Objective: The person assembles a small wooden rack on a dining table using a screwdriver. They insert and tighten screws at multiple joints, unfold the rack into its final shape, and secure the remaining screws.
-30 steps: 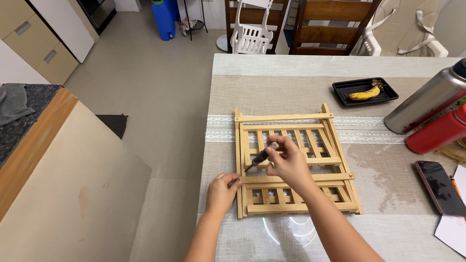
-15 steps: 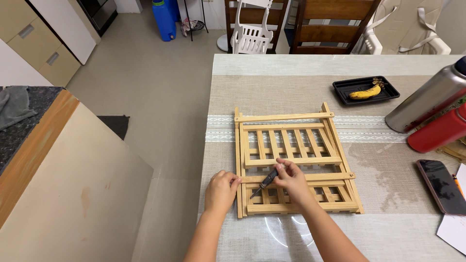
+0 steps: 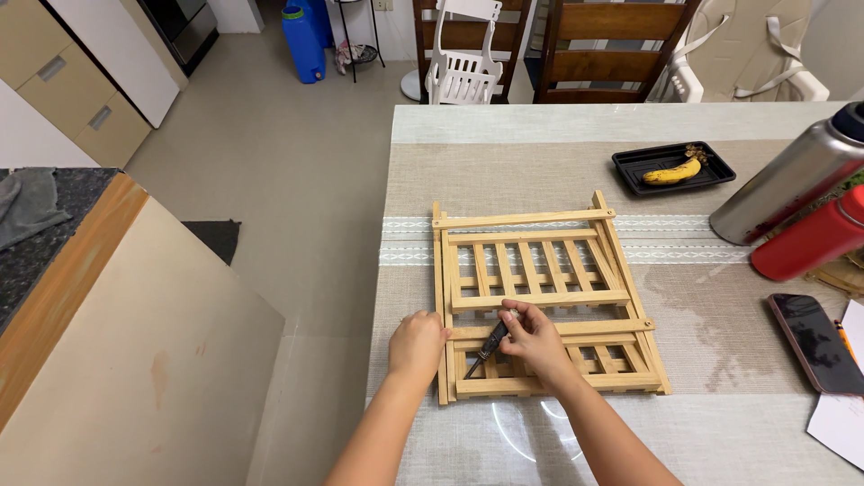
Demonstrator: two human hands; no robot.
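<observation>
pale wood under both hands: the right hand (image 3: 537, 342) is clamped on a dark screwdriver (image 3: 487, 347) (tip down among the lower slats), the left hand (image 3: 417, 345) curls against the folded slatted rack (image 3: 540, 301) lying flat on the table (image 3: 504, 126), near its left edge.

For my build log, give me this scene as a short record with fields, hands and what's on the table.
left hand: braces the left edge of the wooden rack
right hand: holds a screwdriver, tip down on the rack's lower left part
rack: lies flat on the table
tray: black, holds a banana
far right: steel flask, red bottle, phone
</observation>
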